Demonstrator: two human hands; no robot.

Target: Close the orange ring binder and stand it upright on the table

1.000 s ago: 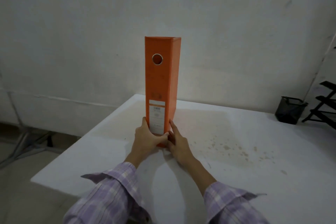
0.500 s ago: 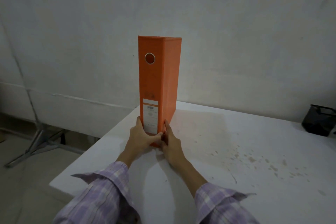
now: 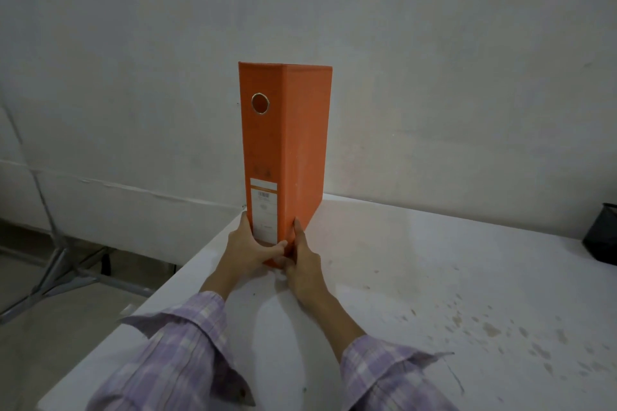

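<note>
The orange ring binder is closed and stands upright on the white table, near its far left corner. Its spine faces me, with a round finger hole near the top and a white label low down. My left hand grips the bottom of the spine from the left, thumb across the front. My right hand presses against the lower right cover, fingers pointing up along it. The binder's bottom front corner is hidden behind my fingers.
A black mesh container sits at the table's right edge of view. Brownish stains speckle the tabletop on the right. The table's left edge drops to the floor, where a metal stand's legs rest. A white wall stands behind.
The binder has turned slightly, showing more of its right cover. The view has shifted left, so the black container sits further right. Both hands keep their hold at the base.
</note>
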